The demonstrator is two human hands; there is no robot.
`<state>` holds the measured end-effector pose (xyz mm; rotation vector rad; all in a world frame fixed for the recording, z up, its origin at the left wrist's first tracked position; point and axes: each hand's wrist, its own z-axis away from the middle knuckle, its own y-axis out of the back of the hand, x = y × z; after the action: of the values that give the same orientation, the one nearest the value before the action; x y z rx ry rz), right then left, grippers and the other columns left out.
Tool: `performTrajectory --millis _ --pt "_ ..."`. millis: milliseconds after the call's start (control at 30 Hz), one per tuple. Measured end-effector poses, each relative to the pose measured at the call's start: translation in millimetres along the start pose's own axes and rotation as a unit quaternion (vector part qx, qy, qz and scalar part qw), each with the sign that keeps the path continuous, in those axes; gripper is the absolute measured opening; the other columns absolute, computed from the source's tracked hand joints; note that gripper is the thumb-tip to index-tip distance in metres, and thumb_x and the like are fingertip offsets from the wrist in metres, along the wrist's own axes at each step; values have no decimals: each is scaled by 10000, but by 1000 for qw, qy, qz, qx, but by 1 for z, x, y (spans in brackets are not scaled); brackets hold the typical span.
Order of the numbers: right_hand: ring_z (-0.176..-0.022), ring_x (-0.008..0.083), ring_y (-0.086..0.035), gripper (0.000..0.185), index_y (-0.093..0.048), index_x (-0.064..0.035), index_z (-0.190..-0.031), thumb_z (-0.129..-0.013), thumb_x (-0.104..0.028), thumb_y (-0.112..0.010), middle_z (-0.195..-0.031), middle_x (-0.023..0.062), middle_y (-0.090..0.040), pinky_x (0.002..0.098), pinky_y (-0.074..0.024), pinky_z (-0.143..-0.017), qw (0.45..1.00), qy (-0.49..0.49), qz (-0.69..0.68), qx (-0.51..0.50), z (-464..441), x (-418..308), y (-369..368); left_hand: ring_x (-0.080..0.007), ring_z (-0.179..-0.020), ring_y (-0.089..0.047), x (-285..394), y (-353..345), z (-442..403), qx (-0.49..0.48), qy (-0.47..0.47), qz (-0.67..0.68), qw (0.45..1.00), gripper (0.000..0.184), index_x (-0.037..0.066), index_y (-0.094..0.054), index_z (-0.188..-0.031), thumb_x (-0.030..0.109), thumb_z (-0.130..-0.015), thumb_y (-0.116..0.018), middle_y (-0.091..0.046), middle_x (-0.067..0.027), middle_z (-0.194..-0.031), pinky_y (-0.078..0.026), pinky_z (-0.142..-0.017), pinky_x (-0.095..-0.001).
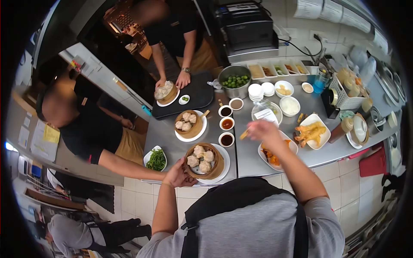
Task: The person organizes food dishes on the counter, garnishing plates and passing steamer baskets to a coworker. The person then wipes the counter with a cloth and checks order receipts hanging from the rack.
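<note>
My left hand (175,173) is at the left side of a round bamboo steamer (220,167) with several dumplings (201,160) in it, fingers curled against its wall. The steamer sits on a white plate (224,172). A co-worker's forearm (129,168) reaches in from the left and overlaps my left hand, so the fingers are partly hidden. Over the counter, my right hand (263,130) is closed on a small wooden stick-like piece (244,134), slightly blurred. Beneath it are a paper slip (266,116) on a bowl and a white dish of orange food (270,157).
Sauce cups (226,124), a second steamer (195,129), greens (155,160), a pot of limes (234,81) and fried food (312,133) stand on the steel counter. Across it, another person holds a steamer (167,94) by a black tray (198,96).
</note>
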<state>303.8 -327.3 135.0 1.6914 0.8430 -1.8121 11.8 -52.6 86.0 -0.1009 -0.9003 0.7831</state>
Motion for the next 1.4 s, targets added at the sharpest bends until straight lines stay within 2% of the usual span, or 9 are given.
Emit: performTrajectory --millis 67,100,233,400,600,867,1033,1200,1400 --pt "-659 126 -619 108 -636 -2 -899 -864 -86 -580 -751 74 -657 266 -498 -606 996 -4 88 31 -19 64 -37 -262 -1157 -486 -4 1 -6 29 23 33 999 541 107 -382 -1339 477 -945 -401 -458 -116 -1320 -407 -985 -410" --pt "-631 131 -621 107 -640 5 -850 -854 -74 -567 -718 83 -656 270 -495 -584 991 -7 131 39 -26 88 -49 -212 -938 -579 -4 1 -8 54 84 11 995 521 92 -452 -1259 497 -969 -301 -574 -92 -1132 -505 -781 -352" --pt "-575 145 -613 143 -629 17 -755 -835 -72 -549 -669 112 -641 283 -488 -529 987 -56 143 53 -31 151 -69 -107 -436 -430 -29 31 -45 75 -26 -61 995 437 107 -489 -1128 483 -979 -323 -554 -15 -675 -351 -379 -240" --pt "-619 187 -611 143 -590 42 -904 -832 -78 -564 -735 100 -615 305 -506 -497 969 -246 24 -26 -20 170 -89 -131 -609 -542 -27 31 -57 57 3 -40 998 478 92 -504 -1168 490 -973 -324 -609 -28 -825 -447 -517 -255" --pt "-963 241 -556 634 -169 -63 -1385 -862 -36 -527 -1110 152 -496 390 -545 -609 958 -277 68 -14 -1 140 -120 -175 -1016 -561 -54 42 -82 121 -80 -123 982 415 26 -492 -1178 362 -1002 -325 -584 -122 -1120 -473 -837 -301" --pt "-767 184 -538 623 -207 -62 -1425 -869 -13 -486 -1030 131 -542 330 -474 -607 978 -197 62 10 -42 89 -120 -139 -896 -553 3 24 -62 99 -160 -146 971 255 50 -479 -1185 181 -989 -380 -591 -80 -1055 -472 -762 -279" --pt "-1014 226 -586 824 82 -119 -1453 -909 -121 -537 -1173 126 -533 417 -523 -809 978 -163 -129 19 -75 11 -120 -166 -877 -608 68 28 -100 87 -225 -76 968 269 95 -475 -1216 180 -987 -360 -594 -83 -1065 -544 -671 -319" --pt "-950 196 -586 751 -53 -90 -1458 -888 -93 -543 -1154 123 -513 356 -534 -780 979 -122 -144 71 -88 35 -117 -228 -813 -634 147 10 -155 80 -260 47 961 247 57 -419 -1197 170 -992 -341 -590 -104 -1024 -557 -592 -384" --pt "-725 166 -599 452 -392 -29 -1299 -881 -93 -552 -897 102 -595 308 -485 -621 965 78 244 49 -42 96 -103 -215 -780 -616 204 8 -257 154 -297 110 936 193 100 -432 -1144 159 -976 -358 -580 -79 -990 -531 -572 -385"
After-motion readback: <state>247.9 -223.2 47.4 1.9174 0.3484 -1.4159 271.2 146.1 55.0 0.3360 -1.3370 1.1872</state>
